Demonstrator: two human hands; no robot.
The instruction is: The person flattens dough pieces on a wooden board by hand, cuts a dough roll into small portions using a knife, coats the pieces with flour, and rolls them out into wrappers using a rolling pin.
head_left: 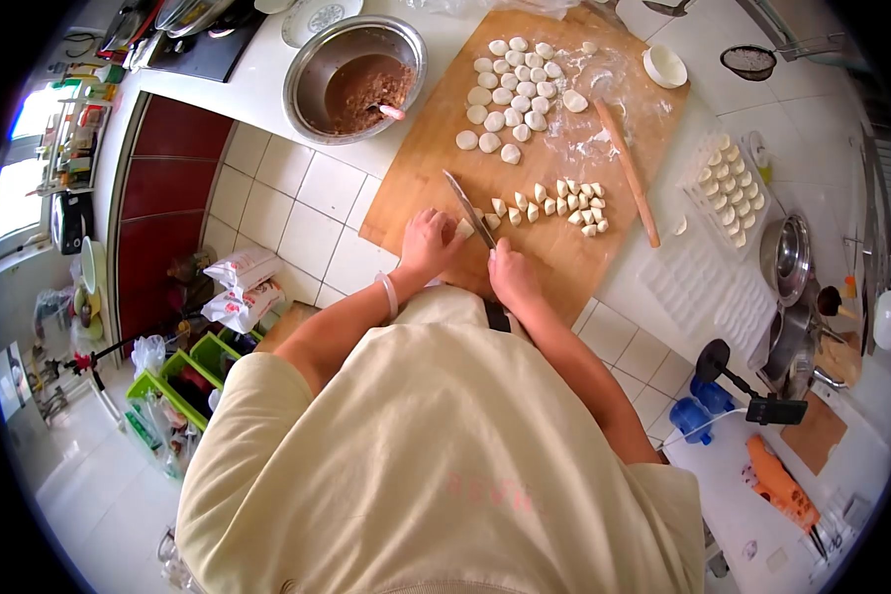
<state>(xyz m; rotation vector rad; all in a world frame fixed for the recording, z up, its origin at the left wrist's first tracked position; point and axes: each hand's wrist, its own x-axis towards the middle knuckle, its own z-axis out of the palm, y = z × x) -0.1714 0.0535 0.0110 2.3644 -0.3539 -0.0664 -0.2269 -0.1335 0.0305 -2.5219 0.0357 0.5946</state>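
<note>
My right hand (511, 272) is closed round the handle of a knife (468, 208), whose blade slants up and left over the wooden board (406, 183). Left of the blade, my left hand (432, 241) has its fingers bent together on a piece of dough (464, 229) at the board's near edge. Several cut dough pieces (561, 206) lie in rows right of the knife. Farther up the board are many flattened dough rounds (505, 96), with loose flour beside them. A rolling pin (626, 170) rests at the right side of the board.
A metal bowl (355, 79) of brown filling stands at the upper left, with a utensil in it. A small white bowl (665, 66) sits at the board's upper right corner. Farther right are a tray of dumplings (731, 188), an empty moulded tray (708, 287) and a steel bowl (786, 259).
</note>
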